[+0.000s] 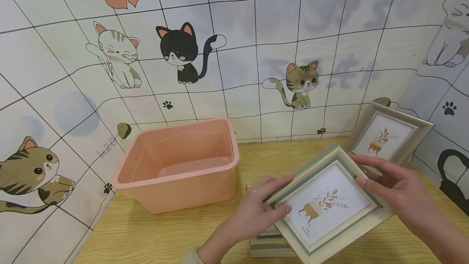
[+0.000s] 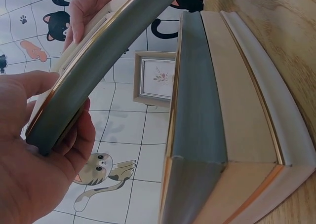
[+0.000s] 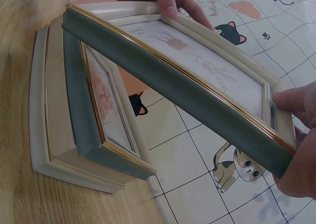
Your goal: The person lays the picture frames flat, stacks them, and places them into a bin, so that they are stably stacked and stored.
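A cream and grey-green picture frame [image 1: 351, 235] with a plant print is tilted in the air, held by both hands. My left hand [image 1: 258, 207] grips its left edge, thumb over the front and fingers behind. At the upper right edge, my right hand [image 1: 395, 186] pinches it between thumb and fingers. Just below lies a stack of picture frames [image 3: 74, 115], partly hidden in the head view. The left wrist view shows the stack's green, beige and white edges [image 2: 197, 95]. The held frame is apart from the stack there.
A pink plastic basin [image 1: 190, 190] stands on the wooden table [image 1: 146, 235] to the left. Another picture frame [image 1: 414, 127] stands upright at the back right, near the cat-patterned wall covering [image 1: 238, 72]. A black looped object [image 1: 452, 178] is at the far right.
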Demonstrator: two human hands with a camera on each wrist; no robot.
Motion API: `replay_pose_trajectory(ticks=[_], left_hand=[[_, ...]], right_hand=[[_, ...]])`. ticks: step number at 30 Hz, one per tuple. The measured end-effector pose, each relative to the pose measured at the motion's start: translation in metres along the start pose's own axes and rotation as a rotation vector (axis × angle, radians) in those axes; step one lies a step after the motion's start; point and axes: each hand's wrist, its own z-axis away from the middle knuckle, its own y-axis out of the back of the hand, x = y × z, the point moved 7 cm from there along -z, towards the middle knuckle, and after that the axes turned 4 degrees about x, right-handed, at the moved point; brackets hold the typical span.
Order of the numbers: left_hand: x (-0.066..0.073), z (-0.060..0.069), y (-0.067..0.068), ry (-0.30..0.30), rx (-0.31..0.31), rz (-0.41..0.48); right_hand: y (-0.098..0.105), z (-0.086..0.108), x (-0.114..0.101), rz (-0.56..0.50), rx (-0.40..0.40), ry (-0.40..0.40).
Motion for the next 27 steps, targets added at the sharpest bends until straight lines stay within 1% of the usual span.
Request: replay_pose_trajectory(ticks=[2,9,14,16,18,23,27], left_hand=[[0.0001,0.0003,0.0003,0.0,0.005,-0.036],[-0.0011,0.0019,-0.0001,0.0,0.003,-0.061],[-0.0022,0.0025,0.0002,0.004,0.005,-0.072],[-0.0025,0.0026,0.0003,0.007,0.005,-0.07],[-0.0025,0.0025,0.0001,-0.004,0.007,-0.078],[-0.002,0.0021,-0.0002,-0.029,0.012,-0.145],[-0.0021,0.0022,-0.0001,-0.03,0.009,-0.172]], right_hand=[[-0.0006,0.0001,0.0001,0.002,-0.001,0.003],[-0.0029,0.0012,0.0002,0.029,0.001,0.012],[-0.0039,0.0013,0.0016,0.051,0.0,-0.019],[-0.0045,0.0014,0.0026,0.043,-0.005,-0.034],[-0.0052,0.0013,0.0033,0.028,-0.011,-0.043],[-0.0059,0.0014,0.0048,-0.016,-0.026,-0.039],[-0.0059,0.001,0.0075,-0.024,-0.025,-0.039]])
